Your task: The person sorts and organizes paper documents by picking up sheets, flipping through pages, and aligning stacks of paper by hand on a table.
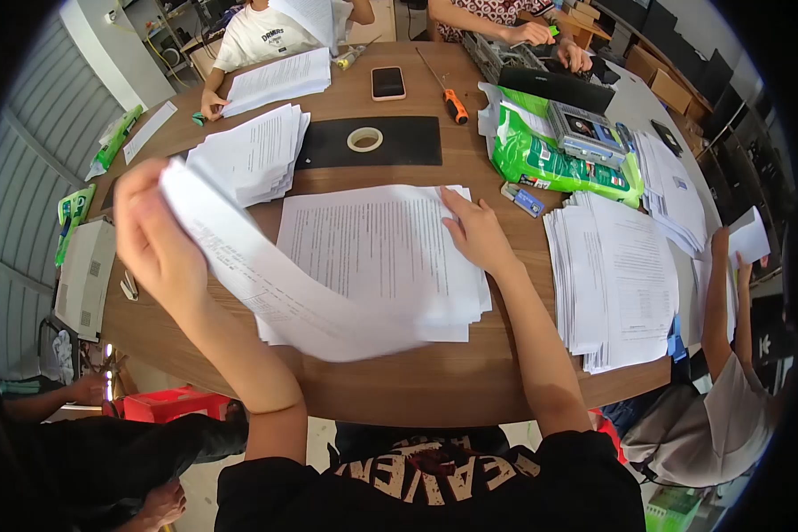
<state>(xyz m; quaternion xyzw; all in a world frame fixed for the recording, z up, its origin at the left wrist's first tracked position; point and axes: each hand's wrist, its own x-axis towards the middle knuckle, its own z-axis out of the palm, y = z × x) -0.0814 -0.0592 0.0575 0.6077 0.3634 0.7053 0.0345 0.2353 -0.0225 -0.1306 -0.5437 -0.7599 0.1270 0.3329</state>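
**L hand lifting sheets, R hand flat on stack**

L hand (151,235) closed on a few printed sheets (266,284), pinched at their upper-left end; sheets blurred, sweeping from left-center down toward frame center, raised off the table (399,381). R hand (474,232) open, fingers spread, pressing on the upper-right corner of the paper stack (372,257) at frame center. Lifted sheets overlap the stack's lower-left part.

Around it:
- 2nd paper pile (257,155) upper left of the stack, fanned out.
- Bigger pile (612,284) right of center, near R forearm.
- Black mat (408,140) w/ tape roll (364,139) just above the stack.
- Phone (387,82) and orange-handled screwdriver (452,105) top center.
- Green bag (550,160) upper right.
- Other people at top edge and right edge; their hands are on other papers.
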